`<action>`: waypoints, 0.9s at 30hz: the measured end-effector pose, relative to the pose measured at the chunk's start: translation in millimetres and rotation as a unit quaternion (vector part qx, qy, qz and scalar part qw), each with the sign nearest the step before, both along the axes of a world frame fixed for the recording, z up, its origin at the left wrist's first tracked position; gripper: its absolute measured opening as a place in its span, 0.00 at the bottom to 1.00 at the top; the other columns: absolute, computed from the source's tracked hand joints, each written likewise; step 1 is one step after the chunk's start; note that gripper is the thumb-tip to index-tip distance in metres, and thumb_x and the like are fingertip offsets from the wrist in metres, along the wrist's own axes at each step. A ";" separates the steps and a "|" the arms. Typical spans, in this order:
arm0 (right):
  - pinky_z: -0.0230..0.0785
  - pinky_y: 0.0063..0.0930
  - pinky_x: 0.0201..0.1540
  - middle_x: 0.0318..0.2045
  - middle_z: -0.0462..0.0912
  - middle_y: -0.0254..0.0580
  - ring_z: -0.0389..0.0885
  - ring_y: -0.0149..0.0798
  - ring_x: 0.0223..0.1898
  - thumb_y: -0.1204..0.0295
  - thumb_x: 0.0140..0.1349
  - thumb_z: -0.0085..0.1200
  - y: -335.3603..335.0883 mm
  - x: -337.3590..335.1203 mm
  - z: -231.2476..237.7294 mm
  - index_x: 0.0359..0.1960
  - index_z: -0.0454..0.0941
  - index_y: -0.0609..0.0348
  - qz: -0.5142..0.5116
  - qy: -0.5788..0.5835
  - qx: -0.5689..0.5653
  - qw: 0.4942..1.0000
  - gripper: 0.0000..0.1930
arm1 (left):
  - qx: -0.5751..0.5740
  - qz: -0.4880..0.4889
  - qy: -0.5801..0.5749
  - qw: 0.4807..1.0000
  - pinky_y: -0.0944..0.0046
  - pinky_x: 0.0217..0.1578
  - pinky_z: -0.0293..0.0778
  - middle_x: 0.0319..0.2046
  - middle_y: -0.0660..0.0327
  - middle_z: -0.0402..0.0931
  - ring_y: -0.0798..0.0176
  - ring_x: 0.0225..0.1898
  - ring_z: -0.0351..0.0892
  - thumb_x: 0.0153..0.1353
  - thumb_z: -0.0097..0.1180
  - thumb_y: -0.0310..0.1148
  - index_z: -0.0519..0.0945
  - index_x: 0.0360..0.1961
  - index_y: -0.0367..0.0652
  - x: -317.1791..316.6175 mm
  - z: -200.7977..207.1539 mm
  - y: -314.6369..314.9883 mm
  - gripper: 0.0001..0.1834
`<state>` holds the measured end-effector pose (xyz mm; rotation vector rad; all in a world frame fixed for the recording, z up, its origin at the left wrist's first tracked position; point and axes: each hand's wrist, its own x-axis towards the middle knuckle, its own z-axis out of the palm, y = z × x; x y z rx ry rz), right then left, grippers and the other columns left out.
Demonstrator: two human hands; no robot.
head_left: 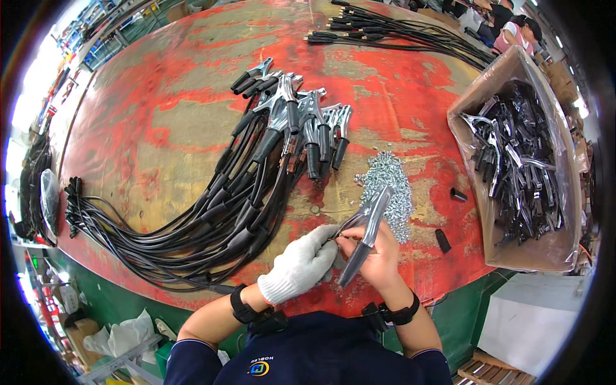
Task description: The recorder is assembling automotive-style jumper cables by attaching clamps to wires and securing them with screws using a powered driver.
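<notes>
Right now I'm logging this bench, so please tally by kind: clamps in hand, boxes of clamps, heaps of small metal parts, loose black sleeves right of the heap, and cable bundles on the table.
Held clamp: 1
Cardboard box of clamps: 1
Heap of small metal parts: 1
Loose black sleeves: 2
Cable bundles: 2
Total: 7

This clamp (380,204) is gleaming like smooth metal, its grip (353,265) is looking matt plastic, small parts (391,176) are glinting metallic, the counter (167,115) is showing rough, worn paint, glove (292,273) is looking knitted.
</notes>
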<state>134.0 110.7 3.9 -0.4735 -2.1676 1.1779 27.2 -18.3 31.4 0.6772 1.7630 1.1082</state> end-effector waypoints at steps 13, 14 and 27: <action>0.70 0.27 0.31 0.25 0.79 0.38 0.78 0.36 0.27 0.80 0.44 0.68 0.4 1.6 7.1 0.31 0.83 0.57 0.010 0.033 0.080 0.996 0.11 | -0.010 0.016 -0.019 1.000 0.65 0.44 0.73 0.39 0.52 0.79 0.63 0.39 0.79 0.64 0.47 0.33 0.72 0.55 0.39 2.2 8.0 -0.5 0.19; 0.70 0.27 0.31 0.25 0.79 0.38 0.78 0.36 0.27 0.80 0.44 0.68 0.4 1.8 6.3 0.31 0.83 0.57 0.010 0.033 0.080 0.996 0.11 | -0.010 0.015 -0.019 1.000 0.65 0.44 0.73 0.39 0.52 0.79 0.63 0.39 0.79 0.64 0.47 0.33 0.72 0.55 0.39 2.5 7.9 -0.4 0.19; 0.69 0.26 0.28 0.25 0.79 0.39 0.77 0.36 0.25 0.80 0.42 0.70 3.2 1.2 -0.5 0.30 0.82 0.58 0.012 0.037 0.096 0.995 0.12 | -0.006 0.011 -0.025 1.000 0.66 0.34 0.75 0.32 0.57 0.80 0.68 0.29 0.79 0.65 0.46 0.32 0.71 0.57 0.39 1.1 8.5 -1.3 0.20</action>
